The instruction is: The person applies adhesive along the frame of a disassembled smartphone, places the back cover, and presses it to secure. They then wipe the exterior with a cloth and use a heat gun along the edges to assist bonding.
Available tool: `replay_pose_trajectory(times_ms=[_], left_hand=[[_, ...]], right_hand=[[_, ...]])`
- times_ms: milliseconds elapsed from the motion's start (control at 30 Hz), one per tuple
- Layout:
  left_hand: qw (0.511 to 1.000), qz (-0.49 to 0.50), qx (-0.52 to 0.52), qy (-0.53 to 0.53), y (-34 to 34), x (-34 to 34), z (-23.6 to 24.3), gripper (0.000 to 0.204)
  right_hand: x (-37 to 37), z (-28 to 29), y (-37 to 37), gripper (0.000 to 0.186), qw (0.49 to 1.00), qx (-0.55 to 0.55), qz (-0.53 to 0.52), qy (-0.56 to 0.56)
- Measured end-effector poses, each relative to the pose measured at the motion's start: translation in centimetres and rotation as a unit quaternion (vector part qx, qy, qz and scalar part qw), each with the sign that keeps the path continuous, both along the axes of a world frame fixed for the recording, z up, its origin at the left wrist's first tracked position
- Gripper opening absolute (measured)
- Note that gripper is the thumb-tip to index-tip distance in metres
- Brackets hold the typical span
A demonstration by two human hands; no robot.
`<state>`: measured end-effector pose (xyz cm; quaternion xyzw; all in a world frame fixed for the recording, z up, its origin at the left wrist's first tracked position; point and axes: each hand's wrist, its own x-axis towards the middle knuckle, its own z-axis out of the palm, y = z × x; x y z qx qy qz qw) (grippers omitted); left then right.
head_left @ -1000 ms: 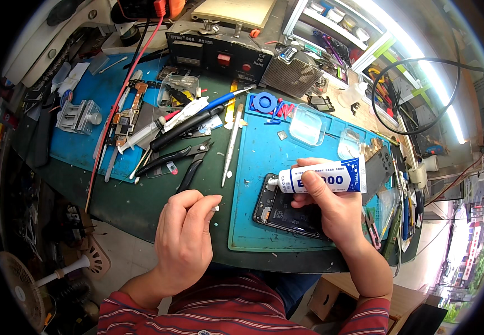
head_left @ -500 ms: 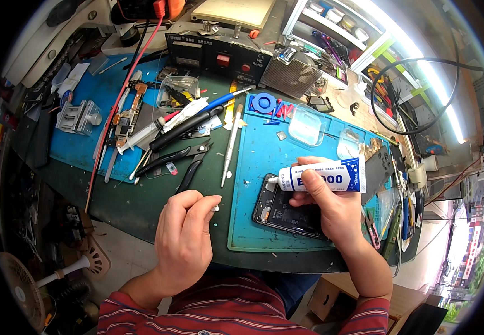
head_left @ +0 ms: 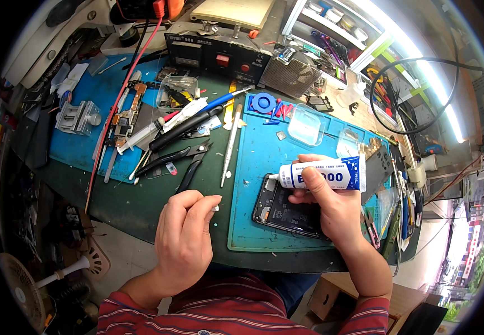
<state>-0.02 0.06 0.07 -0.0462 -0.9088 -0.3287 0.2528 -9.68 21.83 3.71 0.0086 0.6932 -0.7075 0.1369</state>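
My right hand [head_left: 331, 206] grips a white glue tube with blue print [head_left: 339, 176], its uncapped nozzle pointing left just above an opened black phone [head_left: 284, 215] on the blue silicone mat [head_left: 247, 237]. My left hand [head_left: 186, 234] is closed in a pinch on a small white piece [head_left: 215, 207], possibly the cap, left of the mat. A silver pen-like tool [head_left: 229, 153] lies upright in the picture between the mats, and black cutters [head_left: 194, 162] lie above my left hand.
A second blue mat [head_left: 69, 142] holds circuit boards, a syringe [head_left: 141, 134] and a metal clamp [head_left: 77, 117]. A black powered unit [head_left: 203, 53] stands behind. Clear containers [head_left: 303, 125] sit on the right mat, tools crowd its right, and a fan [head_left: 16, 285] stands low at left.
The tube and my right fingers have risen very slightly, with a small change in the tube's tilt. My left hand stays where it was.
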Motion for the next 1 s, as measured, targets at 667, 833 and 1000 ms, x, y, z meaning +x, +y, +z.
replay_pose_trajectory(times_ms=[667, 833, 1000], left_hand=[[1.0, -0.008, -0.003, 0.004, 0.03, -0.09, 0.0, 0.018], [1.0, -0.011, 0.002, 0.004, 0.13, -0.14, 0.13, 0.018], [1.0, -0.012, 0.003, -0.001, 0.11, -0.11, 0.28, 0.018]], right_hand=[[-0.19, 0.06, -0.03, 0.037, 1.0, -0.005, -0.007, -0.003], [-0.37, 0.55, 0.03, 0.038, 1.0, 0.002, -0.005, -0.012], [-0.7, 0.65, 0.15, 0.037, 1.0, 0.007, 0.001, -0.017]])
